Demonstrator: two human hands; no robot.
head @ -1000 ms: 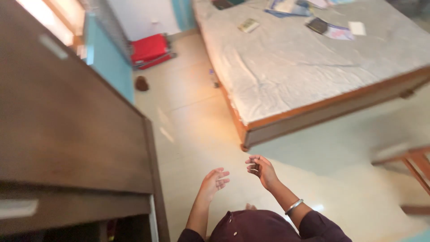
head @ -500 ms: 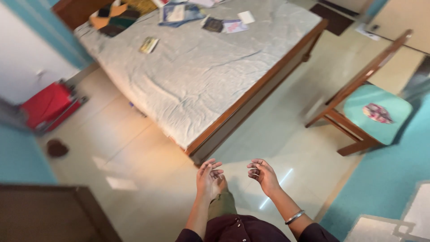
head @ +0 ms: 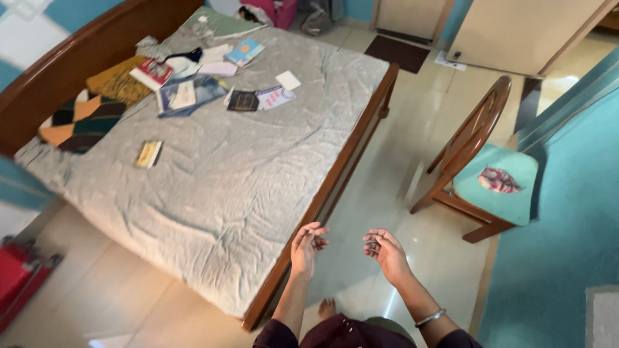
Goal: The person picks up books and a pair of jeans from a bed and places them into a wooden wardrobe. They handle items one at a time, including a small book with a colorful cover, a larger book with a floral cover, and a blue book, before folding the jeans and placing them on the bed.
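My left hand (head: 305,247) is raised in front of me, palm up, fingers loosely curled and apart, holding nothing. It hovers over the wooden side rail of a bed (head: 335,187). My right hand (head: 384,251) is beside it over the tiled floor, fingers half curled, also empty; a metal bangle sits on that wrist. The bed's grey wrinkled sheet (head: 219,174) carries several books and papers (head: 193,93) near its far end, a small yellowish book (head: 148,154) alone at the left, and a patterned pillow (head: 80,122).
A wooden chair (head: 480,167) with a teal seat and a small patterned cloth (head: 498,180) stands on the right. A red case (head: 16,274) lies at the lower left. A dark doormat (head: 403,51) and a door are at the far side. A teal wall runs along the right.
The view has swung from the wooden cabinet toward the bed and chair. Both hands stay raised in front of me, fingers a little more spread.
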